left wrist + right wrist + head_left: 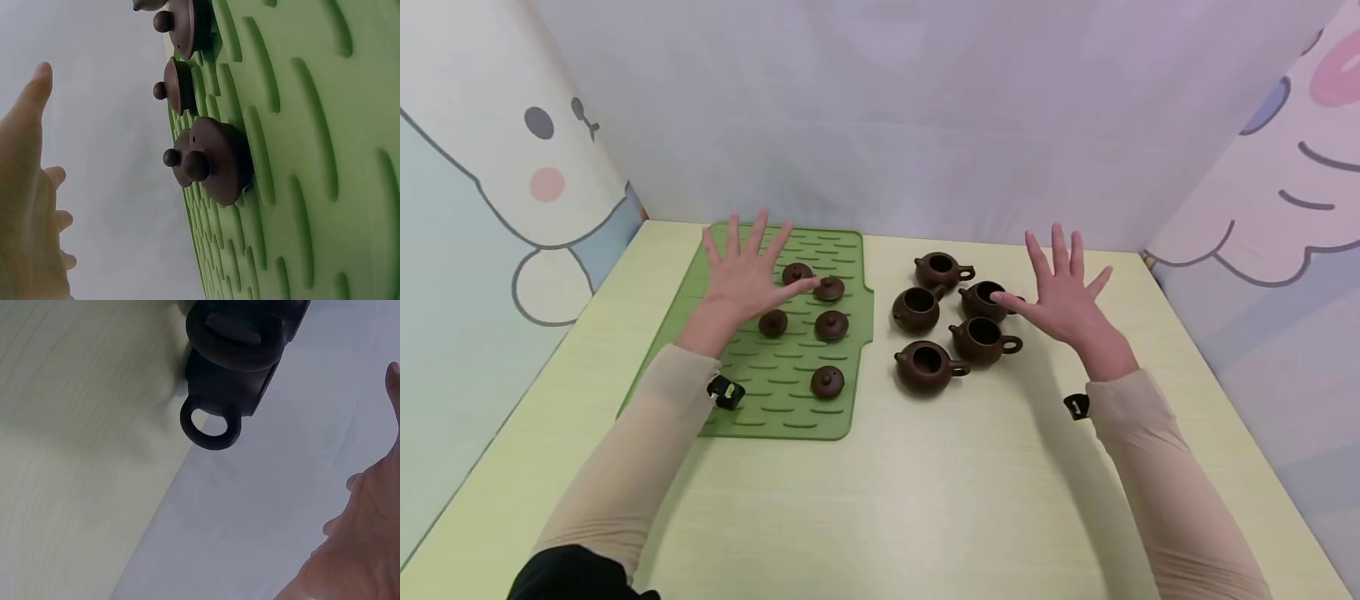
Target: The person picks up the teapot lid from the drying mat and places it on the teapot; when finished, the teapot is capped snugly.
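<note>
Over the green mat [752,421] my left hand [741,279] is raised with its fingers spread, holding nothing. Several dark brown teapot lids lie on that mat, knobs up: one lid [831,326] is near its right side, another lid [827,382] nearer the front. The left wrist view shows a lid [219,162] close by, apart from the hand. My right hand [1067,304] is also spread and holds nothing; its thumb overlaps a teapot [981,302] in the head view. Several lidless brown teapots, among them a front teapot [923,367], stand right of the mat.
The pale wooden table [925,500] meets a white cloth backdrop [880,125] at the back. Walls with cartoon drawings flank it on both sides. Teapot handles point mostly to the right, and one handle [212,434] shows in the right wrist view.
</note>
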`<state>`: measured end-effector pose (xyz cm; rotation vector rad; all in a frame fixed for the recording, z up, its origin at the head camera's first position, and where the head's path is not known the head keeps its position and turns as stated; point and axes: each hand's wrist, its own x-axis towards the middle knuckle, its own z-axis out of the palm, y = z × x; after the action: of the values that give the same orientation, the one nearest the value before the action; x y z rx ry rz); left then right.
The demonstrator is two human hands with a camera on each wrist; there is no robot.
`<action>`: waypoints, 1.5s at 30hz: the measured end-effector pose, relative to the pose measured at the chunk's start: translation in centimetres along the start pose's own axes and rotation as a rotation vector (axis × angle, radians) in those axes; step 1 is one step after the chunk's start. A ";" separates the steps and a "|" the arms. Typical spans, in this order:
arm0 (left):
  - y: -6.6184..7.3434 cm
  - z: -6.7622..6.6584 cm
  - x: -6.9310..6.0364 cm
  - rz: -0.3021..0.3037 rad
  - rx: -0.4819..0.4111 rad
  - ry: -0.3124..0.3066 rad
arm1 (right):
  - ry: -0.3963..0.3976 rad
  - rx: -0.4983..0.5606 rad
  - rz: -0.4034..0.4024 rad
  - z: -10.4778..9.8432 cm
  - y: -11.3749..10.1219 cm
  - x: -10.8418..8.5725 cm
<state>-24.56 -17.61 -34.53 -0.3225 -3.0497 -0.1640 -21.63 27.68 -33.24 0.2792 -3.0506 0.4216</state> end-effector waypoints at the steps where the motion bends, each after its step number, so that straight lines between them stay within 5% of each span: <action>1: 0.0 0.0 -0.1 0.002 -0.007 0.000 | 0.001 0.004 -0.001 0.0 -0.1 -0.1; 35: 2.1 0.7 -3.0 0.084 -0.045 -0.094 | 0.037 0.212 -0.115 1.8 -1.9 -2.0; 45: 2.9 0.9 -4.6 0.155 -0.132 -0.098 | 0.107 0.328 -0.261 2.1 -3.1 -3.4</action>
<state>-19.55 -15.65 -35.54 -0.5909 -3.0989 -0.3515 -17.78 24.70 -34.70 0.6367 -2.7763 0.8829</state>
